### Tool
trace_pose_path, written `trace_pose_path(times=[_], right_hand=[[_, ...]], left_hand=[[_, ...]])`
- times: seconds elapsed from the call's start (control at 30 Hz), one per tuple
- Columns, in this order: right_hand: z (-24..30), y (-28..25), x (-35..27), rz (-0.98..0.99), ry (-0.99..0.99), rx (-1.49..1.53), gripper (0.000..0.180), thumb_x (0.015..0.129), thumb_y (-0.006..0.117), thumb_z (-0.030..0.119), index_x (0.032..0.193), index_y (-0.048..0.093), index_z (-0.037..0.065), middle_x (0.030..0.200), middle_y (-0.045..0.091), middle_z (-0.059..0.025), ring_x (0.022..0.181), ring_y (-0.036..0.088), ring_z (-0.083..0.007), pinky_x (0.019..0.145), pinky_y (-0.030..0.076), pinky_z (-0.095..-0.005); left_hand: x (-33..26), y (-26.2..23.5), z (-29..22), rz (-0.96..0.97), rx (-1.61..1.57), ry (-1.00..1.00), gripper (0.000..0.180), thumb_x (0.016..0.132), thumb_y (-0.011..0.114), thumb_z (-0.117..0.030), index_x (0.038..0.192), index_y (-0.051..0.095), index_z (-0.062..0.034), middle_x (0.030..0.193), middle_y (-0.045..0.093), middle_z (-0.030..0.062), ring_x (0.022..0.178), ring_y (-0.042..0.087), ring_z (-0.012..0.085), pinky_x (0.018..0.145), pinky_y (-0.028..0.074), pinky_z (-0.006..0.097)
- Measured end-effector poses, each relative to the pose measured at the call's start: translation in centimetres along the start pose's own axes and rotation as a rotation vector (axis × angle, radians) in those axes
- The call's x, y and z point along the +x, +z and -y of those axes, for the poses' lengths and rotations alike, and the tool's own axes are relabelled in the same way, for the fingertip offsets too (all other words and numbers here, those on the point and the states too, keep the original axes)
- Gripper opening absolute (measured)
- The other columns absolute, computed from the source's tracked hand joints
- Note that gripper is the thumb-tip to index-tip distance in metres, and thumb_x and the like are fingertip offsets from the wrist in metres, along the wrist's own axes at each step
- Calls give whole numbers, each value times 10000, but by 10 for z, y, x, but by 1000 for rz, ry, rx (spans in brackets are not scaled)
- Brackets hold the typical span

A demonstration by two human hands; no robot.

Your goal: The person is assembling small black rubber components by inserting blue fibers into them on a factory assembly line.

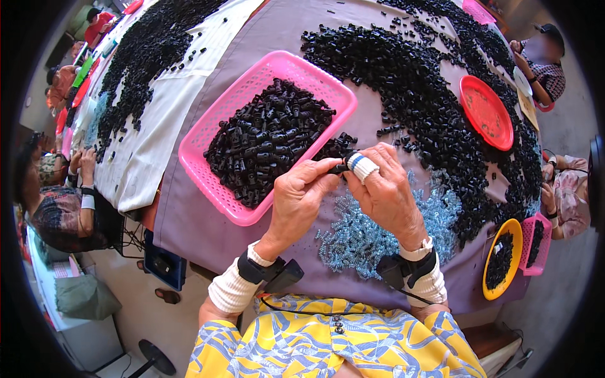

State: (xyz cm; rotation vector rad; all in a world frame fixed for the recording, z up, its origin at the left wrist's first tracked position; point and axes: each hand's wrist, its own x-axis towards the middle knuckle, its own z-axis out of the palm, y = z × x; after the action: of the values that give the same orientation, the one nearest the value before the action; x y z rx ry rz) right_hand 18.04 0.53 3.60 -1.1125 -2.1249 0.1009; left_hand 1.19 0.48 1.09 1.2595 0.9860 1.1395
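Note:
Both of my hands meet over the table beside the pink basket (195,179). My left hand (295,200) is closed, thumb and forefinger pinching a small black plastic part, perhaps a cord lock (341,168). Against the same part, the fingers of my right hand (389,195) are bent and pressed together; one wears a white wrap with a blue stripe. Fingers cover most of the piece. Black plastic parts (268,138) heap up inside the basket. Small metal coil springs (353,236) lie in a pile under and around my right hand.
Loose black parts (391,66) spread over the far and right table. On them sits a red tray (485,113). A yellow bowl (517,233) and a small pink basket (545,242) stand at the right edge. Other people sit left and right; a white cloth (157,132) covers the left table.

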Motion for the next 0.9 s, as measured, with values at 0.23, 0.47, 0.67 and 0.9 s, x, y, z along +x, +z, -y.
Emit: trace_pose_path(times=[0.23,0.47,0.67,0.9], right_hand=[[2,-1,-1,43,-61,-94,186,722,668,60,857,592,-42,881,592,-155,849,573,-308,849,438,-432],[1,1,0,151,-90,-85,160,686,614,21,811,576,-71,854,560,-175,876,545,-329,863,434,-439],[4,7,2,186,-133,-109,124,683,591,13,779,565,-63,828,539,-169,864,538,-328,855,434,-438],[8,11,6,180,-111,-78,142,707,602,51,818,535,-9,791,537,-135,801,536,-288,794,427,-402]], left_hand=[[-1,1,0,-7,83,96,261,820,613,74,1069,664,18,917,652,69,777,622,109,705,511,219],[-3,-2,-1,-52,175,164,285,765,625,101,1034,675,19,893,677,110,772,639,141,696,510,240],[-5,-7,-2,-62,209,175,281,759,614,109,1022,674,29,878,675,116,751,638,147,682,508,242],[-10,-10,2,-60,38,-10,232,847,575,63,1062,659,35,884,656,48,756,607,92,706,494,206]])
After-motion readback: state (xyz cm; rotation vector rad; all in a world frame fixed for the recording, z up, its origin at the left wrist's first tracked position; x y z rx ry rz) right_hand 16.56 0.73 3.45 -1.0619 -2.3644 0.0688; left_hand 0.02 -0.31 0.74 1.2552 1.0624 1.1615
